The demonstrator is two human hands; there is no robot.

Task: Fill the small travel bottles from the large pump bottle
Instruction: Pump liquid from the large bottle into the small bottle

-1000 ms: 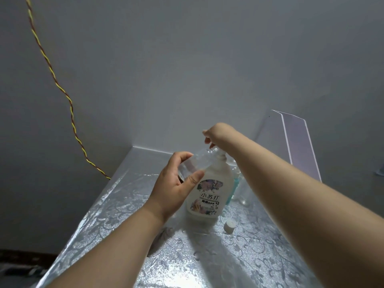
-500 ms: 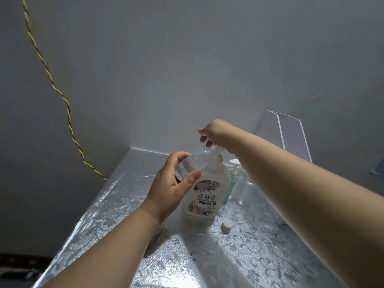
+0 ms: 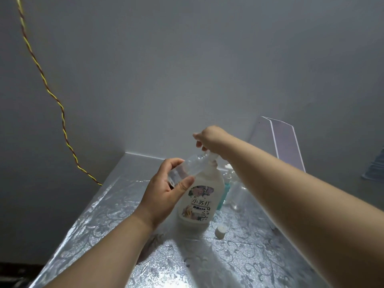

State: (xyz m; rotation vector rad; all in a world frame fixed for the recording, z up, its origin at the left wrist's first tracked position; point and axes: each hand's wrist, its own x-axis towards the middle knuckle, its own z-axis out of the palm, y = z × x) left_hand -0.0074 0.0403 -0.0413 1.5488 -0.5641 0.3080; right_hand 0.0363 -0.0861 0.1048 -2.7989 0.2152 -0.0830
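Head view. Silvery embossed film with a scrolling floral pattern over the table [image 3: 99, 223], glossy and glaring near its front edge. Large pump bottle [image 3: 197, 196], milky white plastic with rounded shoulders and a flowered label in Chinese print, upright near the middle of the table, toward the far edge. Small travel bottle [image 3: 188, 168], clear thin plastic, cylindrical, tilted with its mouth up against the pump nozzle. Left hand [image 3: 164, 190] curled around that bottle's lower end: thumb across the near side, fingers [image 3: 170, 163] wrapped over the far side, bottle pinched between them. Right hand [image 3: 209, 138] bent down over the pump head, fingers folded on it; grip itself hidden beneath the knuckles, so pressing or merely resting cannot be told. Small white cap [image 3: 220, 229], round, loose on the film just right of the pump bottle's base. Teal bottle [image 3: 223, 194] and clear bottles [image 3: 236, 192] just behind, partly hidden by the right forearm. Twisted yellow-and-red cord [image 3: 52, 90] down the grey wall to the table's left edge.
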